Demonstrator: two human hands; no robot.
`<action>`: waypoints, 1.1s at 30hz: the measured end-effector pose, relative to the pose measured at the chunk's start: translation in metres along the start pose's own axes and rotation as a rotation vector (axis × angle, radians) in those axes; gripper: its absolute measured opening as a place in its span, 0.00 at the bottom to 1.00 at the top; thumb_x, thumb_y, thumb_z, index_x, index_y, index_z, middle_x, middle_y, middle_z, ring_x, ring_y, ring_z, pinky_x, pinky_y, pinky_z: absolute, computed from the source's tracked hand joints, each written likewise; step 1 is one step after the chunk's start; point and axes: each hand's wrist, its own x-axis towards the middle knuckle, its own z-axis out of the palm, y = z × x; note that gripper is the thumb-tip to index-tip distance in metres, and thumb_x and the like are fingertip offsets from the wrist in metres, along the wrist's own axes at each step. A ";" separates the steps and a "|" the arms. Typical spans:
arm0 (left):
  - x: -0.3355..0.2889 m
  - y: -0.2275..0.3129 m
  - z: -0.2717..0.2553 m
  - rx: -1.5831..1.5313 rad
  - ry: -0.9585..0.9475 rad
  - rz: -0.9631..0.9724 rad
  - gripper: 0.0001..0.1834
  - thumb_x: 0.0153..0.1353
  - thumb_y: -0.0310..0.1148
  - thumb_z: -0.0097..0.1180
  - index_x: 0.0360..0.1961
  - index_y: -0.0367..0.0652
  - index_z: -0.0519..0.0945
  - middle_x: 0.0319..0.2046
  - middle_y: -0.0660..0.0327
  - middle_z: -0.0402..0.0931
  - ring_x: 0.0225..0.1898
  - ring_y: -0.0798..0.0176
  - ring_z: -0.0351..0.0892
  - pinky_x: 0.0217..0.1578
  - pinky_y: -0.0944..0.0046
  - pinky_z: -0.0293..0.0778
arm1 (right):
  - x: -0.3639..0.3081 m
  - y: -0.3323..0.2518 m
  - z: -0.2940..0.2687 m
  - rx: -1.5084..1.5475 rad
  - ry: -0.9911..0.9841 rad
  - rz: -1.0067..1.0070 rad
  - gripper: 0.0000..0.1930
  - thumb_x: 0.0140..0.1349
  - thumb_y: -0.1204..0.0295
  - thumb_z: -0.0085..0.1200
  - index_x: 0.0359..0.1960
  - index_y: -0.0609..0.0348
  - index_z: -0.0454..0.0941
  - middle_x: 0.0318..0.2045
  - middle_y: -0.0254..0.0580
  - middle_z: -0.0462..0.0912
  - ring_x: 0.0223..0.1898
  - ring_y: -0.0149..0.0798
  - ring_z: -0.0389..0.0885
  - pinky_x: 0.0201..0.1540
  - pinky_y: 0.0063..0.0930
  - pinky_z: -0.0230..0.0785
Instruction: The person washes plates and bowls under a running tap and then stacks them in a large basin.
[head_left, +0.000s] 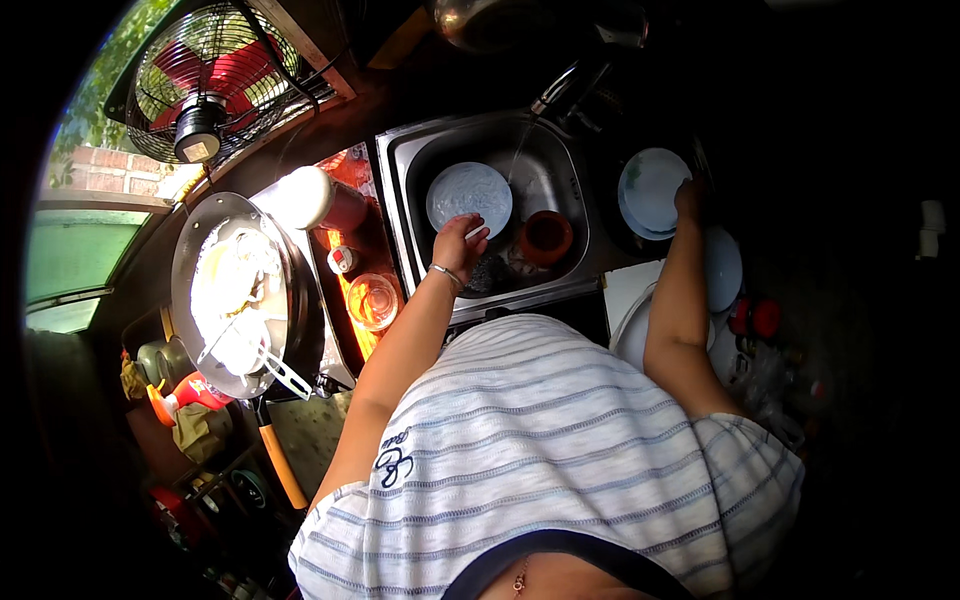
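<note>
A white plate (469, 198) lies in the left part of the steel sink (562, 150), its surface shiny and wet. My left hand (463, 245) is closed at its near rim, fingers curled. Thin water falls from the tap (556, 88) beside the plate's right edge. A brown clay-coloured pot (547, 237) and a dark scouring pad (487, 272) sit near my left hand in the basin. To the right of the sink, my right hand (688, 200) grips the right rim of another white plate (652, 190), which seems to lie on a stack; its fingers are partly in shadow.
A large pan (226, 300) with bright utensils inside stands on the left, sunlit. Close to it are a glass jar (371, 302), a white-topped container (310, 198) and a red-bladed fan (212, 90). More pale dishes (722, 268) and a red object (757, 317) are at the right.
</note>
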 end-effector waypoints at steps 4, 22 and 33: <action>-0.013 0.006 0.010 0.114 -0.099 -0.059 0.20 0.58 0.42 0.47 0.49 0.43 0.67 0.49 0.58 0.68 0.46 0.61 0.70 0.40 0.64 0.69 | -0.009 -0.031 -0.043 0.150 -0.020 -0.233 0.17 0.60 0.69 0.42 0.49 0.65 0.68 0.46 0.59 0.72 0.48 0.54 0.71 0.49 0.39 0.63; -0.012 0.039 0.028 0.175 0.059 0.243 0.23 0.54 0.28 0.37 0.53 0.53 0.58 0.46 0.57 0.65 0.43 0.52 0.71 0.30 0.51 0.78 | -0.097 -0.171 0.113 0.835 -0.767 -0.096 0.22 0.56 0.65 0.51 0.49 0.66 0.68 0.45 0.49 0.75 0.45 0.39 0.74 0.45 0.30 0.65; 0.005 0.039 0.010 0.386 0.272 0.300 0.29 0.51 0.21 0.34 0.57 0.56 0.56 0.48 0.56 0.65 0.43 0.51 0.71 0.27 0.50 0.77 | -0.103 -0.192 0.003 0.319 -0.059 -1.587 0.16 0.50 0.76 0.52 0.41 0.44 0.77 0.39 0.33 0.78 0.39 0.37 0.75 0.43 0.26 0.68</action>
